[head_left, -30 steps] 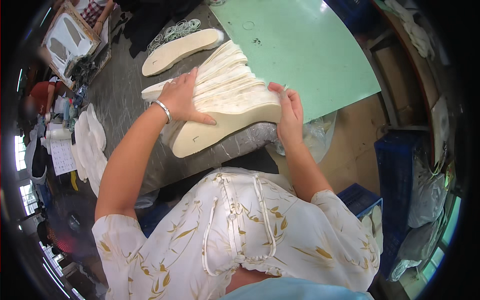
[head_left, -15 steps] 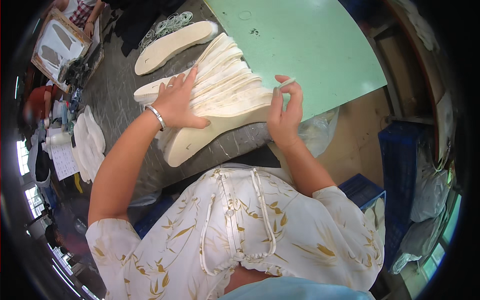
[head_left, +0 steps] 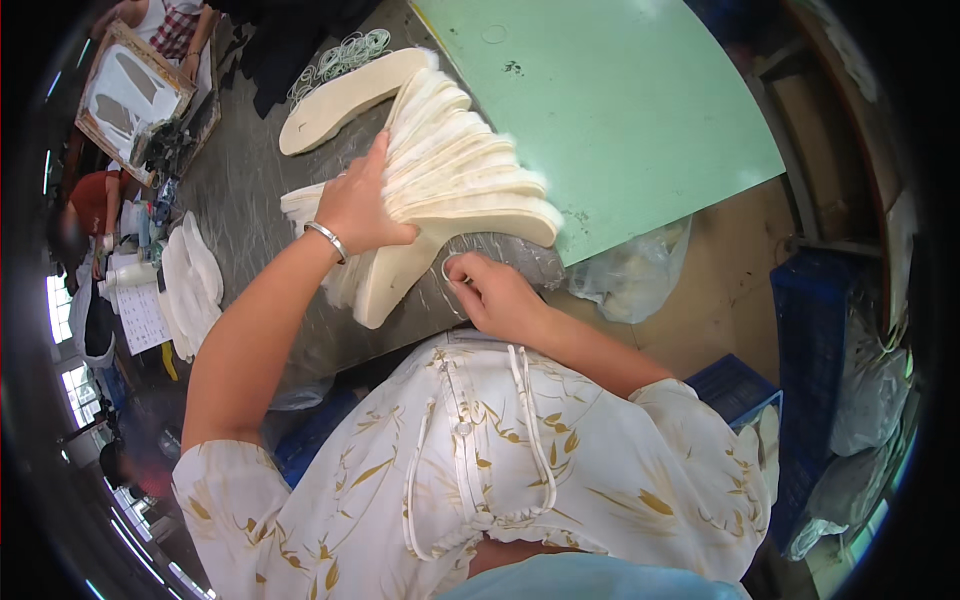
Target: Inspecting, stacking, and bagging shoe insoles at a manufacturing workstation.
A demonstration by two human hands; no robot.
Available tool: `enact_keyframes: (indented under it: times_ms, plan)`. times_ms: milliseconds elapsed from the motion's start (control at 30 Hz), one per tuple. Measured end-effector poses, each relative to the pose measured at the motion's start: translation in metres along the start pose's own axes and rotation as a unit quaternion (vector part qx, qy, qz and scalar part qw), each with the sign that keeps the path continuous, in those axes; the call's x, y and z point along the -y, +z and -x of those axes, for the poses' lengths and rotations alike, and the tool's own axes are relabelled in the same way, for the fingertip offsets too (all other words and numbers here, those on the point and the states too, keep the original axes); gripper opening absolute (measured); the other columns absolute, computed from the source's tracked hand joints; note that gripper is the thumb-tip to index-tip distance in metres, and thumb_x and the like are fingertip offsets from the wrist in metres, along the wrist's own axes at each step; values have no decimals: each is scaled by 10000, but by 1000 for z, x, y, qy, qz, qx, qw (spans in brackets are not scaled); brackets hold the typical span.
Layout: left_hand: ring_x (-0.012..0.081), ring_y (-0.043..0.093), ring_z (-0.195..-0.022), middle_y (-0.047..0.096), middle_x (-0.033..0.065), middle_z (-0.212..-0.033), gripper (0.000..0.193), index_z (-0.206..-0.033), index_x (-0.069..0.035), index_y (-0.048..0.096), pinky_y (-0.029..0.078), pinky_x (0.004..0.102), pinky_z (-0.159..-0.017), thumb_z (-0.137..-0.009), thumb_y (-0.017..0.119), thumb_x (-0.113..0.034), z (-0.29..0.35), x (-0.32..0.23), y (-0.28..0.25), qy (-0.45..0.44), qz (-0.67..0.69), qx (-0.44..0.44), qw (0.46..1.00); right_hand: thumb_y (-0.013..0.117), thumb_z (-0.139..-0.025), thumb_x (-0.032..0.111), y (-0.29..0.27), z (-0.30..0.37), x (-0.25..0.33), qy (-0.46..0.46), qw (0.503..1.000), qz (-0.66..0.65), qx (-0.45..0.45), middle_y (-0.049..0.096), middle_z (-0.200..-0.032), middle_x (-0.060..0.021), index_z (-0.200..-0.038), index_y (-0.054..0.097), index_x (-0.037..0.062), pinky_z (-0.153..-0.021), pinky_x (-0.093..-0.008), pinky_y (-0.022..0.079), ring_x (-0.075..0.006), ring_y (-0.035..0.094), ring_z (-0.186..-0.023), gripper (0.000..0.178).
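A fanned stack of cream, fleecy insoles (head_left: 455, 160) stands on edge on the dark table. My left hand (head_left: 358, 208) grips it across the middle, thumb on the near side and fingers over the far side. Just in front of the stack, my right hand (head_left: 500, 297) pinches a thin, pale loop (head_left: 449, 275) that looks like a rubber band. The stack's right ends spread apart, while its left ends are partly hidden by my left hand. Beyond it lies another insole (head_left: 345, 105), beside a heap of pale green rubber bands (head_left: 345, 55).
A green board (head_left: 610, 120) covers the table's right part. Clear plastic bags (head_left: 640, 270) and blue crates (head_left: 815, 340) are at the right. White insoles (head_left: 190, 285) and a written sheet (head_left: 143, 318) lie at the left. At the far left, another person's hand (head_left: 190, 65) is near a framed screen (head_left: 135, 95).
My right hand has moved from the right end of the stack leftward and nearer to me, with the thin loop in its fingers. The stack has tilted and fanned wider under my left hand.
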State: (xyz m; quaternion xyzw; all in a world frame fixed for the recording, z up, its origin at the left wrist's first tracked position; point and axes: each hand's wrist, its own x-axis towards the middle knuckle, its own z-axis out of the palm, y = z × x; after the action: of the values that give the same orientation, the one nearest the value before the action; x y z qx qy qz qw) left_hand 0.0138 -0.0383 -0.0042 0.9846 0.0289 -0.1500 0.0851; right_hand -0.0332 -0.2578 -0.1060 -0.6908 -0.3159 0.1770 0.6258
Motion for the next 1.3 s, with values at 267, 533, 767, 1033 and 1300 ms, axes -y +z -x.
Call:
enact_keyframes:
  times_ms: [267,533,767,1033,1300]
  plan:
    - [267,510,-1233,479,196,-1363,1187,-1494,9,157,364,322,-1058,-556,833,-260,3,37,-9,-23,302,-23,953,547,-928,120,-14,-27,2,141,980,-128,-49,652,-734,-131,-940,494,14,-598,-366,497,-243,636,-623,119]
    - [253,591,-1119,585,123,-1254,708,-1367,-3,440,479,381,-971,-732,718,-145,67,112,-6,206,648,-23,733,578,-854,141,-20,-131,6,48,997,56,-23,662,-901,-225,-983,594,-27,-780,-439,497,-397,633,-890,213]
    - [279,536,-1198,531,129,-1332,727,-1386,-19,418,440,416,-1025,-789,706,-317,71,137,49,289,810,-17,510,580,-891,172,-48,-209,7,78,992,98,5,669,-775,-108,-907,633,-43,-621,-328,513,-159,619,-660,222]
    - [305,586,-1139,547,179,-1292,807,-1389,13,374,510,418,-959,-748,715,-338,68,127,65,183,882,-44,433,630,-881,187,12,-196,39,61,972,-88,208,685,-1068,-150,-1141,624,-50,-891,-345,477,-244,637,-977,352]
    - [286,444,-1309,435,131,-1439,908,-1463,-79,310,383,441,-1092,-778,693,-535,83,117,96,207,852,-35,480,665,-839,165,27,-180,43,-41,962,-10,269,650,-1183,-170,-1203,620,19,-959,-353,442,-270,605,-1097,395]
